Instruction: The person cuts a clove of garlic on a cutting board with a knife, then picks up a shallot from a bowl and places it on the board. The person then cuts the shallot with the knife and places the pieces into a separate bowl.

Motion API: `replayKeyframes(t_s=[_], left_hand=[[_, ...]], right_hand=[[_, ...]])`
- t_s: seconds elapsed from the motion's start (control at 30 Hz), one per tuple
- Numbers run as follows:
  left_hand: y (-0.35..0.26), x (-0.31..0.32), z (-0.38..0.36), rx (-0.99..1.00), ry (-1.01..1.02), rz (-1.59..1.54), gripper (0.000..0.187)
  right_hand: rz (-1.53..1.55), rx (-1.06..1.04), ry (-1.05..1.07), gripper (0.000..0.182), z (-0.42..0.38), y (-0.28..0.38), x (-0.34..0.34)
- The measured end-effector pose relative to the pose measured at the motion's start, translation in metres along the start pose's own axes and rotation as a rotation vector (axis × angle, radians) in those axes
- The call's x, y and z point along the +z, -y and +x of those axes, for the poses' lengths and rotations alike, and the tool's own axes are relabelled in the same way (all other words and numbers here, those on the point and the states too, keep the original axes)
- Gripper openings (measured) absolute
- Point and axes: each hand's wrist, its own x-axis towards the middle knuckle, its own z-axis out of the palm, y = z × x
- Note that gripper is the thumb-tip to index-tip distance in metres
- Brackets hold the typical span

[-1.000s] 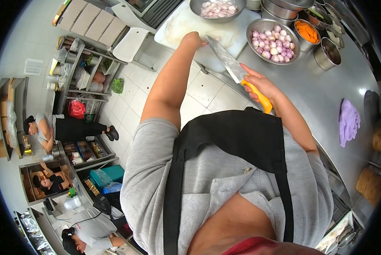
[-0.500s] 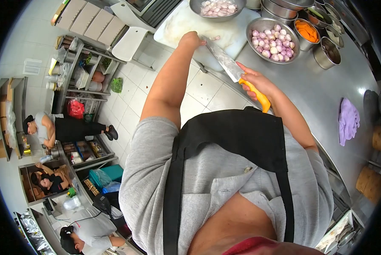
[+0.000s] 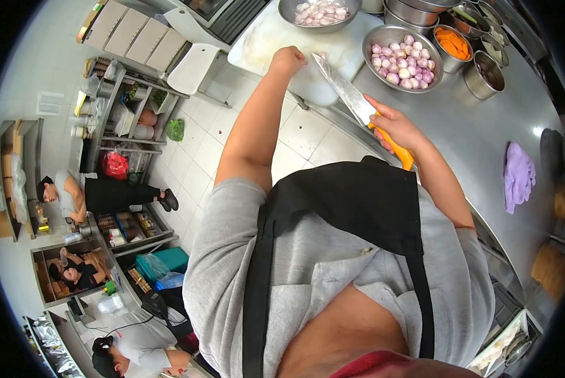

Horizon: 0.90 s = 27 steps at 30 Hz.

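My right hand (image 3: 393, 126) is wrapped round the yellow handle of a large kitchen knife (image 3: 347, 91). Its wide blade, smeared with pale residue, points up and left across the edge of a white cutting board (image 3: 257, 47). Over the board, my left hand (image 3: 289, 61) is closed with its fingers curled together; whatever is in them is hidden. A small gap separates those fingers from the knife tip. Beside the board stands a steel bowl (image 3: 372, 39) of peeled shallots (image 3: 403, 63). Another steel bowl (image 3: 326, 27) at the board's far end holds sliced shallots (image 3: 320, 12).
Steel containers, one with orange carrot pieces (image 3: 452, 44) and one dark inside (image 3: 484, 75), line the steel counter (image 3: 446, 120). A purple cloth (image 3: 519, 176) lies to the right. A white chair (image 3: 194, 68), shelves (image 3: 122, 120) and several people are at left.
The knife has moved down and right, away from my left fingers, which were at its tip before. My left hand has shifted slightly right.
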Motion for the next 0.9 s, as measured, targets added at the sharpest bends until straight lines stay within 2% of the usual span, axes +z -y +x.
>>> replayKeyframes(t_s=[0.07,0.13,0.27,0.33,0.37,0.43,0.57,0.63,0.67,0.73,0.87,0.9], left_hand=[[-0.004,-0.005,-0.003,-0.035,0.014,-0.002,0.027],[-0.01,-0.011,-0.005,-0.119,0.166,0.184,0.023],[-0.011,-0.021,-0.014,-0.213,0.229,0.156,0.021],[-0.003,-0.026,-0.02,0.048,0.037,-0.031,0.02],[-0.006,-0.029,-0.023,0.046,0.037,-0.033,0.02],[-0.017,-0.04,-0.03,0.16,0.207,0.042,0.02],[-0.005,-0.031,-0.024,0.28,0.175,0.081,0.021],[-0.007,-0.03,-0.022,0.117,0.192,0.16,0.028],[-0.006,-0.026,-0.023,0.117,0.191,0.16,0.028],[-0.004,-0.015,-0.026,0.013,0.018,0.165,0.037],[-0.001,-0.014,-0.019,-0.113,0.054,0.133,0.043],[0.004,-0.017,-0.015,-0.141,0.139,0.062,0.046]], right_hand=[[-0.018,-0.021,-0.022,0.054,0.004,-0.004,0.002],[0.01,-0.047,0.011,0.056,0.009,-0.012,0.001],[0.042,-0.049,0.051,0.056,0.003,-0.011,0.001],[0.063,-0.034,0.06,0.056,0.003,-0.013,-0.001],[0.062,-0.031,0.061,0.056,0.004,-0.015,-0.001],[0.093,-0.04,0.023,0.055,0.006,-0.017,-0.002],[0.099,-0.026,0.027,0.055,0.006,-0.017,-0.003],[0.086,-0.037,0.018,0.055,0.007,-0.016,-0.003],[0.086,-0.038,0.018,0.055,0.007,-0.015,-0.003],[0.092,-0.026,0.043,0.055,0.006,-0.01,-0.001],[0.126,-0.022,0.059,0.055,0.009,-0.012,-0.003],[0.158,0.002,0.081,0.055,0.01,-0.012,-0.004]])
